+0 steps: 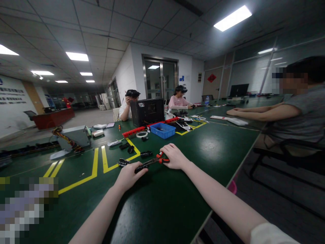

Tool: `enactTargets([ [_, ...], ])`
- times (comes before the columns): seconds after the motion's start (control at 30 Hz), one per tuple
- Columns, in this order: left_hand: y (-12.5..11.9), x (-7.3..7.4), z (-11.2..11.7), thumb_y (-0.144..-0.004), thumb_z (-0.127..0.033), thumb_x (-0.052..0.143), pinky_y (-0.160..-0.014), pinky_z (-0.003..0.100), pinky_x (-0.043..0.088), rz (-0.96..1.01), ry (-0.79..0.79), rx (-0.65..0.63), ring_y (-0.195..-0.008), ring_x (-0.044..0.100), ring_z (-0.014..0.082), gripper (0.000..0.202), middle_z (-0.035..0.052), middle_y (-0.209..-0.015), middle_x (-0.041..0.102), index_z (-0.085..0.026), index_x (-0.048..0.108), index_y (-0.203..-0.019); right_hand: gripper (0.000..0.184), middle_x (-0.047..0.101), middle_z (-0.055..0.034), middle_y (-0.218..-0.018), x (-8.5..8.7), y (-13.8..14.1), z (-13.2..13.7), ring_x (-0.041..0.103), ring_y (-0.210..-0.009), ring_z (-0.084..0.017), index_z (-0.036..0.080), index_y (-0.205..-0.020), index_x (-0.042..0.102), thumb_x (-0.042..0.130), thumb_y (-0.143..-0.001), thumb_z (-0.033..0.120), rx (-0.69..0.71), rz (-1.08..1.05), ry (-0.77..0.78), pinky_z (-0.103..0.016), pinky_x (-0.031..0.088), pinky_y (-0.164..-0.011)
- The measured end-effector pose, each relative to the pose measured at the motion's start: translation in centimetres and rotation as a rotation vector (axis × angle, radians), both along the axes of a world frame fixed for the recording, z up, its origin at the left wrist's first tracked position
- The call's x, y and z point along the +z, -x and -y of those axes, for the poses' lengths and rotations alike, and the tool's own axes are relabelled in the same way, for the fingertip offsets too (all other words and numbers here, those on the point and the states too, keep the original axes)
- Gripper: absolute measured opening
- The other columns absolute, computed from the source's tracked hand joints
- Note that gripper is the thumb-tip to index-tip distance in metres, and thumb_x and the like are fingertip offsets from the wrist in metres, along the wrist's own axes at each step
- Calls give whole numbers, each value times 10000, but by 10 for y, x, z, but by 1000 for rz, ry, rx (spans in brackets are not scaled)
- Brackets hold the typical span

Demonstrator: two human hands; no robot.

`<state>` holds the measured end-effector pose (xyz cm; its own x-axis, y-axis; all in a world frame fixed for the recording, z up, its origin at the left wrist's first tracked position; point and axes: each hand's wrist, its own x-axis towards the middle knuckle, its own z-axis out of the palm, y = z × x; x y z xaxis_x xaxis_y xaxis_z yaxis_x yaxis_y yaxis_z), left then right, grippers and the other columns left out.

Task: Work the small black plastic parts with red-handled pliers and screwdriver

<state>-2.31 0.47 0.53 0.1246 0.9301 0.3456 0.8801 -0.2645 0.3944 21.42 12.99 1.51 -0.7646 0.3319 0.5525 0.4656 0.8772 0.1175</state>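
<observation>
Both my hands rest on the green table (177,196) near its middle. My left hand (129,175) is closed round a black part (140,167) at one end of a dark tool. My right hand (174,156) is curled over the red handles of pliers (160,158) that lie on the table. A dark metal piece (149,163) runs between the two hands. Small black parts lie just beyond: one black part (123,162) to the left and another black part (146,154) ahead.
A blue bin (163,130), red strips (133,131), a black computer case (147,112) and a power supply with coloured wires (72,139) stand farther back. Yellow tape lines (95,162) cross the table. Two people sit at the far end, another at the right edge.
</observation>
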Motion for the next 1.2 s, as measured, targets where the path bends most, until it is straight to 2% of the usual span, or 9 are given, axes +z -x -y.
enactTargets([
  [0.33, -2, 3, 3, -892, -496, 480, -654, 260, 400, 14, 5, -21, -754, 644, 204, 329, 17, -830, 705, -224, 666, -906, 337, 585, -96, -1006, 2, 0, 3, 529, -937, -233, 168, -1023, 528, 608, -737, 327, 8, 28, 5, -384, 317, -922],
  [0.63, -1, 2, 2, -897, -494, 471, -654, 258, 399, 10, -6, -22, -760, 643, 206, 335, 21, -839, 710, -225, 670, -901, 301, 581, -93, -973, 0, 1, 2, 532, -893, -225, 165, -976, 527, 612, -702, 257, -7, 56, 3, -369, 310, -895],
  [1.2, 2, -1, 0, -883, -528, 474, -703, 282, 450, 19, -1, 18, -784, 653, 223, 371, 43, -850, 706, -217, 661, -958, 282, 580, -70, -918, 0, 1, 6, 533, -810, -202, 179, -942, 503, 622, -705, 276, -35, 66, 64, -306, 353, -737],
])
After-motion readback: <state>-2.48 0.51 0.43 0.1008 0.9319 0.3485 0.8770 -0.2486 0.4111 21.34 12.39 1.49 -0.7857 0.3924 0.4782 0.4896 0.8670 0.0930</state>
